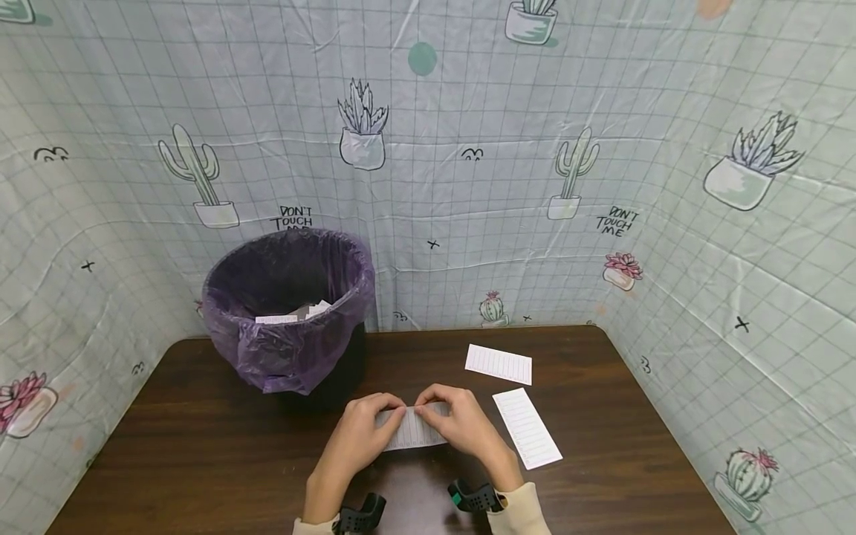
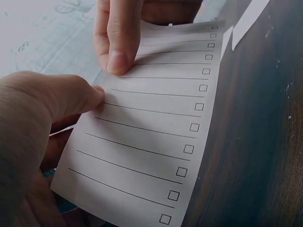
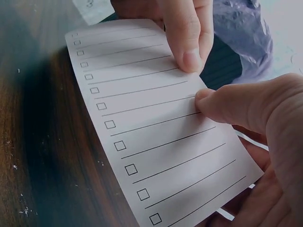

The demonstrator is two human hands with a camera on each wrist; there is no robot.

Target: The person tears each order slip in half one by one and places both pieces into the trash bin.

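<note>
Both hands pinch one long edge of a white checklist slip (image 1: 416, 431), printed with ruled lines and a small box at the end of each. My left hand (image 1: 364, 431) grips it left of the middle, thumb on the printed face and fingers behind. Close beside it, my right hand (image 1: 461, 422) pinches the same edge in a mirrored hold. In the left wrist view the checklist slip (image 2: 147, 123) is whole and slightly bowed, its boxes along the edge away from the thumbs. The right wrist view shows both thumbs near the middle of the slip (image 3: 151, 127).
Two more lined slips lie on the dark wooden table (image 1: 602, 431): one upright slip (image 1: 527, 429) right of my right hand, another slip (image 1: 498, 364) behind it. At the back left stands a bin (image 1: 287, 349) lined with a purple bag, paper pieces (image 1: 276, 319) inside. A patterned curtain (image 1: 435, 193) surrounds the table.
</note>
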